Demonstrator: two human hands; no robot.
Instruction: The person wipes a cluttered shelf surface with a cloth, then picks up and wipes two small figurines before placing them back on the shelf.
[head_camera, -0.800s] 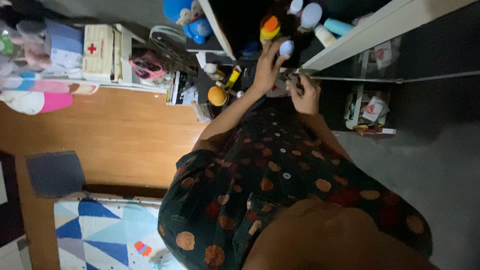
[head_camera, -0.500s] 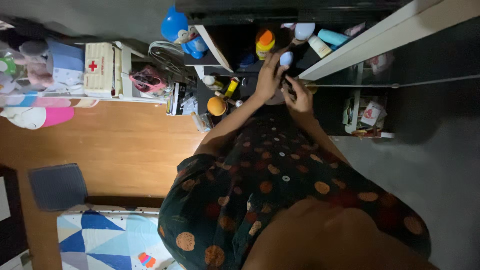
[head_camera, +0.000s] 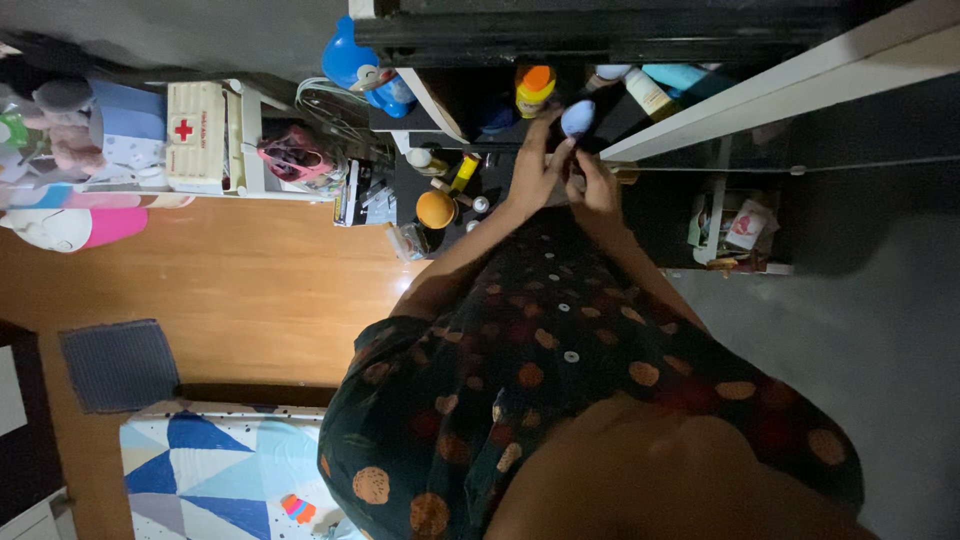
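Pinching the pale blue egg-shaped object (head_camera: 577, 117), left hand (head_camera: 535, 170) fingers clamp it; right hand (head_camera: 597, 185) curled beside.

A small pale-blue egg-shaped object (head_camera: 577, 118) was held up in front of the dark shelf (head_camera: 470, 95), pinched at its lower end by fingertips. Its smooth rounded body was seen tilted, with the broader end turned toward the shelf's interior. It was positioned just below the shelf's row of bottles, beside the orange-capped yellow bottle (head_camera: 534, 90) and close to the shelf's white edge board (head_camera: 760, 85). Finer surface detail could not be made out.
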